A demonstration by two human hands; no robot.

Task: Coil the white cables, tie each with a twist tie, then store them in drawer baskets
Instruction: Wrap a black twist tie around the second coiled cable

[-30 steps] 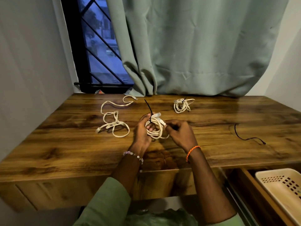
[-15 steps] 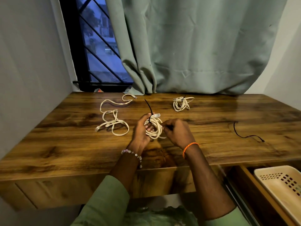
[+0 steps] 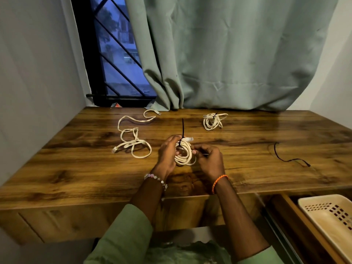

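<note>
White loose cable (image 3: 133, 139) beside hands.

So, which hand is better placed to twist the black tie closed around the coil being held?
Probably the right hand: its fingers pinch at the coil's right side, seemingly on the tie's lower end. The left hand grips the coil, pinning the twist tie, so it should hold.

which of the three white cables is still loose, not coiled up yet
The loose cable sprawled on the desk, left of the left hand. The far cable is coiled and tied; the held cable is coiled too.
</note>
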